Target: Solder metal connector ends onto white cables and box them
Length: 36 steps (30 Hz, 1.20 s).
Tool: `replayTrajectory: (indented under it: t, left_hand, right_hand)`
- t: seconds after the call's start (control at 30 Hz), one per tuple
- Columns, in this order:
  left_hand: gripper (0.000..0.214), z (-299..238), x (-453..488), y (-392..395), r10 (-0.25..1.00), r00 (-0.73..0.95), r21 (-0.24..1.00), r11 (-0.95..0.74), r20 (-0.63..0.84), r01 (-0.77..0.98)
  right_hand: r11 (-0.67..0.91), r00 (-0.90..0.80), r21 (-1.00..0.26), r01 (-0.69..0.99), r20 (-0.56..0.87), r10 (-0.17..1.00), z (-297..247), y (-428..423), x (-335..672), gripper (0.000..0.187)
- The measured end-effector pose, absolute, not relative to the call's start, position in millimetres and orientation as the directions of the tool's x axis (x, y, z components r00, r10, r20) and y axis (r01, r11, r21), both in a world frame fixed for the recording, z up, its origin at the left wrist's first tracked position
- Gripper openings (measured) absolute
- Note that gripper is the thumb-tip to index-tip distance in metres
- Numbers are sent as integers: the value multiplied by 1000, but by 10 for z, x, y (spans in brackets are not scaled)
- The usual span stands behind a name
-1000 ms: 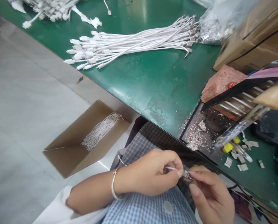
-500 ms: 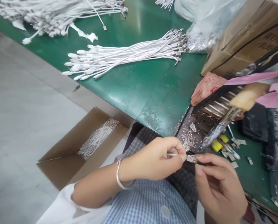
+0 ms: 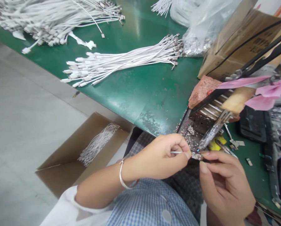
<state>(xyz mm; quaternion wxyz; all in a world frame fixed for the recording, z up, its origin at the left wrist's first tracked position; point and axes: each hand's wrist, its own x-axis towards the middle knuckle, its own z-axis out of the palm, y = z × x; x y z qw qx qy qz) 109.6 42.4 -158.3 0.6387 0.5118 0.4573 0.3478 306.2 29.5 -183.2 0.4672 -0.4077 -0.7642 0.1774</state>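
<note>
My left hand point(image 3: 165, 157) is closed in a pinch on a thin white cable point(image 3: 175, 152), with a bracelet at the wrist. At its fingertips a small shiny metal connector point(image 3: 197, 156) shows at the cable's end. My right hand point(image 3: 225, 179) meets it from the other side, thumb and forefinger at the connector's far end, the other fingers curled. Close above the connector is the tip of a soldering iron point(image 3: 211, 135) with a pale handle and a pink ribbon; whether they touch I cannot tell. A bundle of white cables point(image 3: 123, 59) lies on the green table point(image 3: 140, 94).
A larger cable pile point(image 3: 48, 22) lies at the far left. An open cardboard box point(image 3: 60, 160) with cables stands below the table edge. A reddish brick point(image 3: 203, 89), a solder-littered tray point(image 3: 185, 128), a plastic bag point(image 3: 199, 34) and a carton point(image 3: 237, 44) crowd the right.
The view has shifted slightly, so the table items sit a little further left. The connector between my hands is now closer to the iron's tip. Both hands keep their pinch.
</note>
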Motion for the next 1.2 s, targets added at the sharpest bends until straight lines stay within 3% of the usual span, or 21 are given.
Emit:
replayTrajectory:
  t: [1.2]
  left_hand:
    - [18, -1560, 1120, 377, 931, 307, 967, 235, -195, -99]
  right_hand:
    - [623, -239, -617, 481, 591, 770, -1814, 304, 3018, 14]
